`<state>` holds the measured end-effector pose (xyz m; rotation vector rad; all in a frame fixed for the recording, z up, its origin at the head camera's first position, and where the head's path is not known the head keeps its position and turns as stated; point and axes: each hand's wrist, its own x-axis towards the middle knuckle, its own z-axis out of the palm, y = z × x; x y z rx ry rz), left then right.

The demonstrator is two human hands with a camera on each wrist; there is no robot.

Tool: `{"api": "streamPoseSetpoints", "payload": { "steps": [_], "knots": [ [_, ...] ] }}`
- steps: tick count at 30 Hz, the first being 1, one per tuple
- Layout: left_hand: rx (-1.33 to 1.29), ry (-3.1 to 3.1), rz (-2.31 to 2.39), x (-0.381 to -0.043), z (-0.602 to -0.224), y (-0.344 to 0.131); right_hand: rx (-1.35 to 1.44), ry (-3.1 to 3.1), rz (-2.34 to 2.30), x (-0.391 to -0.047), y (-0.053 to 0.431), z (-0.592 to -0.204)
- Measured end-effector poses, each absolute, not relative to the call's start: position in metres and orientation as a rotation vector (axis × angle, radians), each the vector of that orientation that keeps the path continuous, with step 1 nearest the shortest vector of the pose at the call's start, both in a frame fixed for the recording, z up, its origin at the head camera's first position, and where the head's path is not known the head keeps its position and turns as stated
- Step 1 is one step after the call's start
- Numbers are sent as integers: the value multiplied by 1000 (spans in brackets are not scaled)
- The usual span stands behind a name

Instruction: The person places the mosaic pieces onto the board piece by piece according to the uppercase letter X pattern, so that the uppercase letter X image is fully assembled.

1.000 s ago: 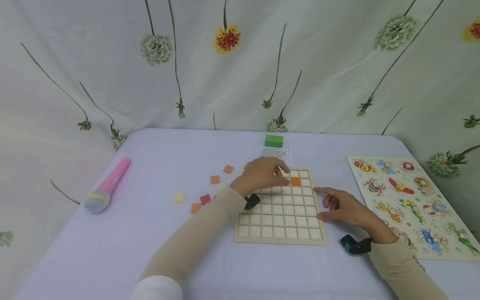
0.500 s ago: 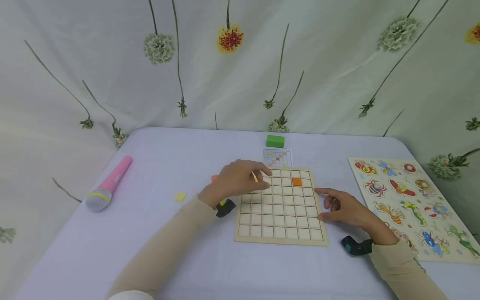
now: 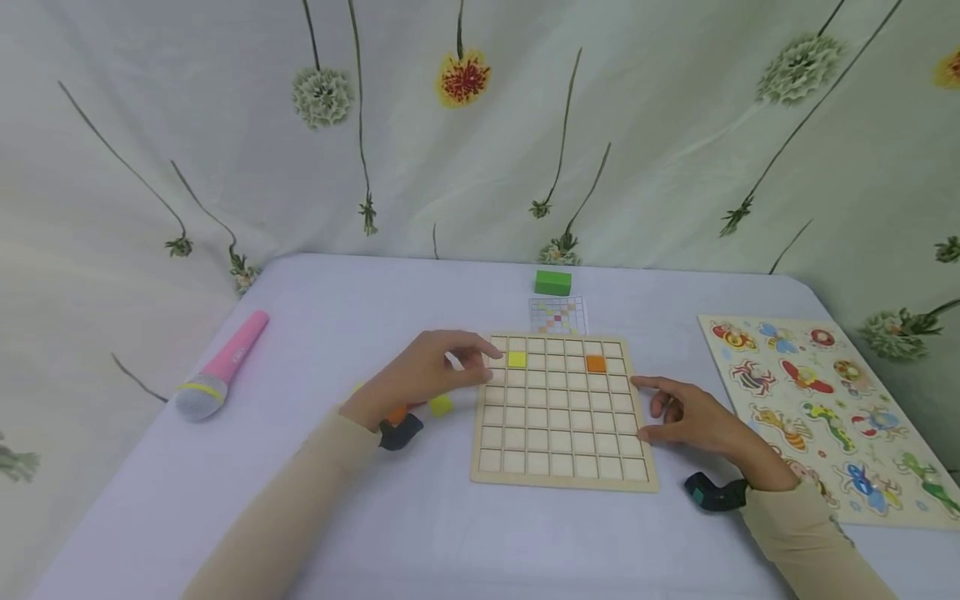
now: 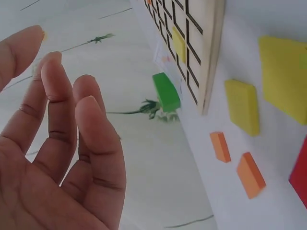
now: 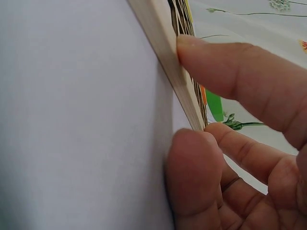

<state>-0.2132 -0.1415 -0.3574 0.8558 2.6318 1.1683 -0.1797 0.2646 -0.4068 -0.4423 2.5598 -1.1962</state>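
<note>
Rests the right hand [image 3: 686, 415] against the right edge of the wooden grid board [image 3: 564, 482], apparently to keep it from sliding on the bench [image 3: 390, 525]. Sets thumb and index finger apart along that one edge, other fingers bent inward: right grip spread, touching rather than pinching the wood, with no way to tell the pressure. Holds the left hand [image 3: 431, 367] at the board's left margin, grip loosely spread, fingers slightly bent and carrying nothing, probably fresh from a release.

Shows a yellow tile [image 3: 517, 359] lying in the second row, second column from the left, and an orange tile [image 3: 596, 363] in the same row, second column from the right. Leaves spare yellow tiles [image 4: 288, 76], spare orange tiles [image 4: 250, 175] and a red tile [image 4: 302, 177] loose beside the board's left edge, presumably for easy reach by the left hand. Puts the printed grid card [image 3: 557, 316] just beyond the far edge, likely for easy viewing, with a green block [image 3: 552, 282] behind it.

Compared with half a second ago: has the yellow tile down in its cell instead of between the left fingers; has drawn the left hand leftward; keeps the right hand in the same place.
</note>
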Motion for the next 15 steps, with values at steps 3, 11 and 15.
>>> {"api": "streamPoseSetpoints", "payload": {
  "steps": [3, 11, 15],
  "knots": [
    [835, 2619, 1201, -213, -361, -156, -451, 2554, -1207, -180, 265, -407],
    [639, 2611, 1189, -211, -358, -203, -445, 2535, -1235, -180, 265, -407],
    [548, 2642, 1208, -212, -352, -231, -449, 2538, -1229, -180, 265, -406]
  ]
}}
